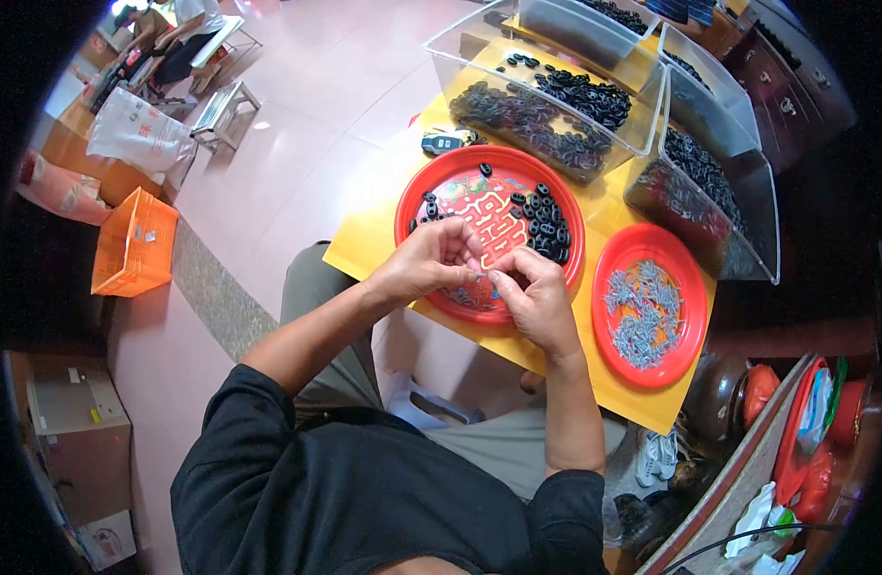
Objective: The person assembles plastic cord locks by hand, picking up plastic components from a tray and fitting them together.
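Note:
Over a round red tray [404, 196] with a patterned middle, my left hand [439, 255] and my right hand [537, 295] meet fingertip to fingertip. Both are closed in a pinch; whatever is between the fingers is too small to make out. Small black oval pieces with holes [546, 225] lie heaped on the tray's right side. A few more black pieces [430, 203] sit at its left, partly behind my left hand. Right of the tray, a smaller red plate [606, 356] holds many small grey slender pieces [642, 311].
A yellow-topped table [364, 235] carries everything. Clear plastic bins [642, 134] of black pieces stand along its far and right sides. A dark key-like object [446, 142] lies behind the tray. An orange crate [134, 244] and a metal stool [225, 115] stand at left; people sit far left.

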The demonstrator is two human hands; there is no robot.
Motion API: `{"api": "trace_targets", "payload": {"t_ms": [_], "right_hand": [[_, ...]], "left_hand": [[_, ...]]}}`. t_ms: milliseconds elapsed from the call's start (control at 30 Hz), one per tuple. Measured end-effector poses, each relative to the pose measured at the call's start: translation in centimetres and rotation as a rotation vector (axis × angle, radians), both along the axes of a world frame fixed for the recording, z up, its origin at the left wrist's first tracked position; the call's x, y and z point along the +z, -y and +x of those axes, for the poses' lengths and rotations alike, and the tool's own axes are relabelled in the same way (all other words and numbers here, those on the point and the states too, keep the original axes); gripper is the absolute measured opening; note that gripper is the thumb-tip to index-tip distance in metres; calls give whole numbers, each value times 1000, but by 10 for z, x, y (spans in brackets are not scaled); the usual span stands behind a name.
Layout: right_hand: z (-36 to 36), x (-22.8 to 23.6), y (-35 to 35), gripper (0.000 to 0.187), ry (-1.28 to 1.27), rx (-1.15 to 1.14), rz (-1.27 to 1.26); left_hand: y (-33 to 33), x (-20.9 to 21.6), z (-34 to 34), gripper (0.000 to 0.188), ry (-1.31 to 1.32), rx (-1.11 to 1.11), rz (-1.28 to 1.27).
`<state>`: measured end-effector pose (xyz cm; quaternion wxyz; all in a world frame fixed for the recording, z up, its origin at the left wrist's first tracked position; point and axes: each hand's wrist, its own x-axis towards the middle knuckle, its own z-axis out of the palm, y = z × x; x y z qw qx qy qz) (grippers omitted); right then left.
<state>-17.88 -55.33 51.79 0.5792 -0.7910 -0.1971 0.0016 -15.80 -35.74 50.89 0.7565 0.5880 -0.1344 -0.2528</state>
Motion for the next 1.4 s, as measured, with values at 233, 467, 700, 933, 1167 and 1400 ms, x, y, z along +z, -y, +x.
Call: {"api": "trace_targets", "payload": {"t_ms": [233,467,700,933,1167,1400], "right_hand": [[-1,0,-3,10,34,-75,-95],[-2,-3,-4,9,42,-107,-88],[-3,2,-4,7,31,-106,-32],[-4,1,-6,8,101,-128,-35],[-4,-3,-8,10,116,-170,-88],[-4,-6,-9,12,126,-166,-72]], "left_hand": [[9,-2,-3,22,118,43,71],[12,-1,-4,18,201,84,107],[11,8,-6,16,107,97,54],[15,6,-8,21,165,143,65],[17,11,-16,17,578,320,332],[14,2,-8,20,-11,283,-50]]}}
